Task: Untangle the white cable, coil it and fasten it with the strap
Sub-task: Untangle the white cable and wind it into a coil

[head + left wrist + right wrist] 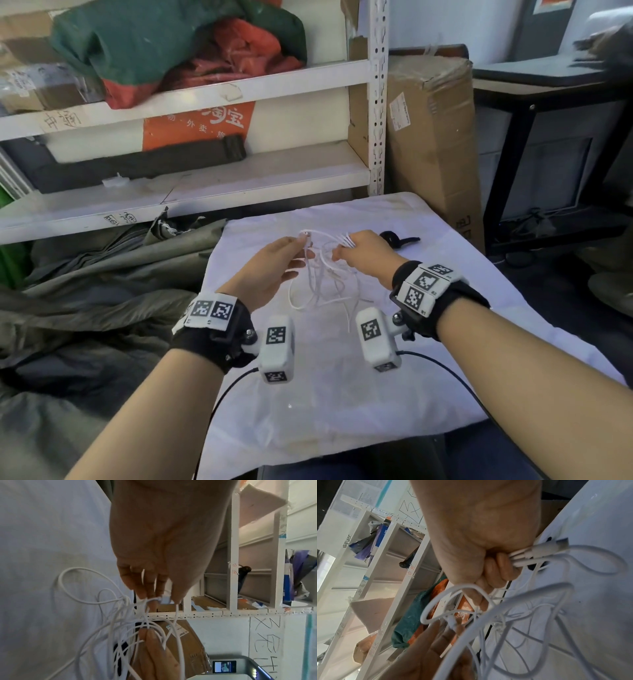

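A tangled white cable (322,284) hangs in loose loops between both hands above a white cloth (342,377). My left hand (287,260) pinches one plug end of the cable (164,600) between thumb and fingertips. My right hand (356,250) is curled in a fist round several strands (522,559), with another plug end (556,545) sticking out beside the fingers. The loops (505,622) dangle below the fist and brush the cloth. A black strap (397,238) lies on the cloth just beyond my right hand, untouched.
A white metal shelf rack (376,102) with bundles and boxes stands behind the cloth. A tall cardboard box (431,137) leans at the back right. Grey crumpled fabric (85,291) fills the left side. A dark table (548,89) is at far right.
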The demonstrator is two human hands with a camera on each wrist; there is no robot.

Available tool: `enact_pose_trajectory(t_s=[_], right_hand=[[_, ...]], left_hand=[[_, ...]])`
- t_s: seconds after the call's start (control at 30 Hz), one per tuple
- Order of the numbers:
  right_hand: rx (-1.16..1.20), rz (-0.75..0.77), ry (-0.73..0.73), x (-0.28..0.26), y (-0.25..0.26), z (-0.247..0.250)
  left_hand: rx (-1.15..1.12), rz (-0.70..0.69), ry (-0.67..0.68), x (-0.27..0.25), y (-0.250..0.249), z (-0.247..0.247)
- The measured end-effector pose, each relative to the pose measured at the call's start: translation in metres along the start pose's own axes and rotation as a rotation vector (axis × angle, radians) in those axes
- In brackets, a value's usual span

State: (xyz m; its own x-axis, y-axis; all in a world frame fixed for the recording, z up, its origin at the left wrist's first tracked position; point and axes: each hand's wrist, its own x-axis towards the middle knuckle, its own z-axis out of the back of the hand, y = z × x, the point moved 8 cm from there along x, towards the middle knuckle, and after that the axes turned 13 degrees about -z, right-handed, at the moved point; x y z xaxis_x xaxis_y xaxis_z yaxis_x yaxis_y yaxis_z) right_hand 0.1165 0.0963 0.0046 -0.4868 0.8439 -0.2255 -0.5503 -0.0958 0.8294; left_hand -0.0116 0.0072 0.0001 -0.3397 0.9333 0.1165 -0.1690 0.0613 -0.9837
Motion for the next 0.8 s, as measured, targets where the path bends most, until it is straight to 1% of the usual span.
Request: enact_pose_trajectory(t_s=[0.07,0.2,0.33,0.4,0.43,0.5,0.57,0.63,0.73,0.8], right_hand=[[0.026,-0.024,0.028,-0.002,-0.002,-0.003],[0.056,-0.065,0.084,-0.004,-0.007,-0.010],[0.127,-0.098,0.060,-0.002,-0.012,-0.003],[0.145,-0.099,0.056,0.000,-0.014,-0.001],[0.157,-0.100,0.063,0.000,-0.014,-0.002],[0.186,-0.097,0.068,0.000,-0.014,-0.005],[0.210,-0.094,0.067,0.000,-0.014,-0.008],[0.220,-0.092,0.060,-0.001,-0.014,-0.009],[0.231,-0.104,0.047,0.001,-0.017,-0.006],[0.253,-0.109,0.004,0.002,-0.020,0.000]], left_hand=[[0.008,0.006,0.015,-0.001,0.003,0.004],[0.123,0.022,-0.015,0.001,0.002,0.012],[-0.058,0.008,-0.124,0.000,0.005,0.019],[-0.053,0.020,-0.144,-0.001,0.007,0.022],[-0.034,0.040,-0.129,-0.002,0.010,0.020],[0.051,0.071,-0.053,-0.003,0.014,0.012],[0.142,0.068,0.012,-0.003,0.014,0.001],[0.154,0.060,0.021,-0.002,0.014,-0.005],[0.106,0.078,0.032,-0.003,0.016,-0.006],[0.085,0.095,0.029,-0.006,0.018,-0.002]])
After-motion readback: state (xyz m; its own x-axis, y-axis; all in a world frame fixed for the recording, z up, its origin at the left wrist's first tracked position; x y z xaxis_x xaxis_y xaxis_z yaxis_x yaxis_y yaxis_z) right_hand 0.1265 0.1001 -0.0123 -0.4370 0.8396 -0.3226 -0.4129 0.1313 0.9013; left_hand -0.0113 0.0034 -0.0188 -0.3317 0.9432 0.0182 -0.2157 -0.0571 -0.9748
